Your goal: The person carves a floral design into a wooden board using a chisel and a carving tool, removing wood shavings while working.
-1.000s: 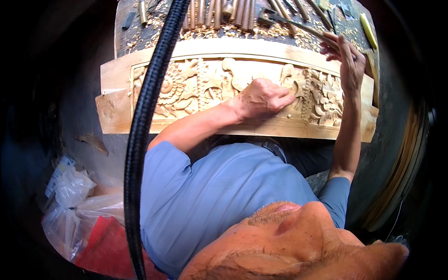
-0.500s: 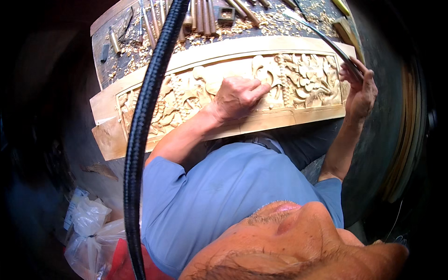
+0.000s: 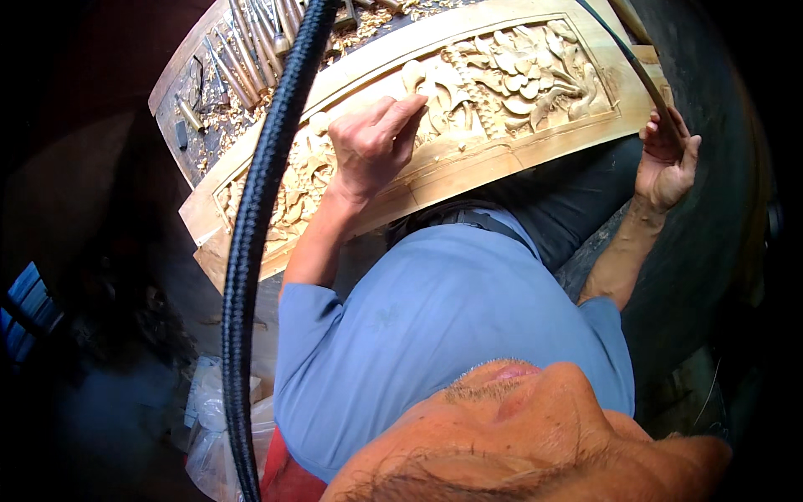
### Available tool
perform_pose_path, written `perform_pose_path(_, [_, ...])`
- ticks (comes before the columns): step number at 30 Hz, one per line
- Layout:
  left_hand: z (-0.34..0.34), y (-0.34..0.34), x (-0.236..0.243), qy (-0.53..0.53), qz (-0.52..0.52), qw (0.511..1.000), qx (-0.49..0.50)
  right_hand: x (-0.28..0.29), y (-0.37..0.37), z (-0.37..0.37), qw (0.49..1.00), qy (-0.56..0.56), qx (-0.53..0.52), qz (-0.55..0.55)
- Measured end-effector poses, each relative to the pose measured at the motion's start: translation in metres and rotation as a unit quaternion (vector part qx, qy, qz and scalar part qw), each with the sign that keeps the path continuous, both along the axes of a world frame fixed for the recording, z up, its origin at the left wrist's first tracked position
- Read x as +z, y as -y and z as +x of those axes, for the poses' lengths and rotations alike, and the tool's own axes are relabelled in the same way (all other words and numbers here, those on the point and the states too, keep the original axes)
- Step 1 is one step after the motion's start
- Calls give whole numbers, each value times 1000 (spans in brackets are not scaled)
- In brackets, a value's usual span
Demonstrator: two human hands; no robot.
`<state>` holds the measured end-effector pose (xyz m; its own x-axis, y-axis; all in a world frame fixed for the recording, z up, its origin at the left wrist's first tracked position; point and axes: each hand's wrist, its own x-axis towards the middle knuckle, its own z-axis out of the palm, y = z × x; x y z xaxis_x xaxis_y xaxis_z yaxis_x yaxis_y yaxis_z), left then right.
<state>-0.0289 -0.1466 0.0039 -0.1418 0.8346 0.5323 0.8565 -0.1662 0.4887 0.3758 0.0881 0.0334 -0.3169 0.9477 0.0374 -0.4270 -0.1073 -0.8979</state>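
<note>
A pale carved wooden panel (image 3: 502, 159) with leaf and flower relief lies tilted across the bench and above my lap. Over its middle, my left hand (image 3: 374, 144) is closed, thumb pressed against the curled fingers. What it pinches, if anything, is hidden. Beyond the panel's right end, my right hand (image 3: 667, 171) is wrapped round a long, thin, dark rod (image 3: 640, 71). The rod runs up and left, out of the top of the picture, so its far end does not show.
Several carving chisels (image 3: 238, 63) lie among wood shavings on the dark bench (image 3: 171, 138) at the far left. A small dark block (image 3: 181, 134) sits near its left edge. A braided black cable (image 3: 259, 217) crosses the view. Clear plastic bags (image 3: 219, 452) are at lower left.
My left hand has lifted and drawn back leftward over the panel, still closed. My right hand, with the rod, appears lower and farther right. The whole view has shifted and turned.
</note>
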Motion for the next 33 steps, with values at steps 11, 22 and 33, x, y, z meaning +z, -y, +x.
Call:
perform_pose_path(11, [76,3,1,12,-57,998,-34,-19,18,15,998,-32,-47,-28])
perform_pose_path(22, [140,-27,-10,-33,-15,980,-196,-41,58,18,997,-14,-58,-49])
perform_pose_path(33, [170,-22,-31,-27,36,950,-309,-45,70,39,992,-125,30,-13])
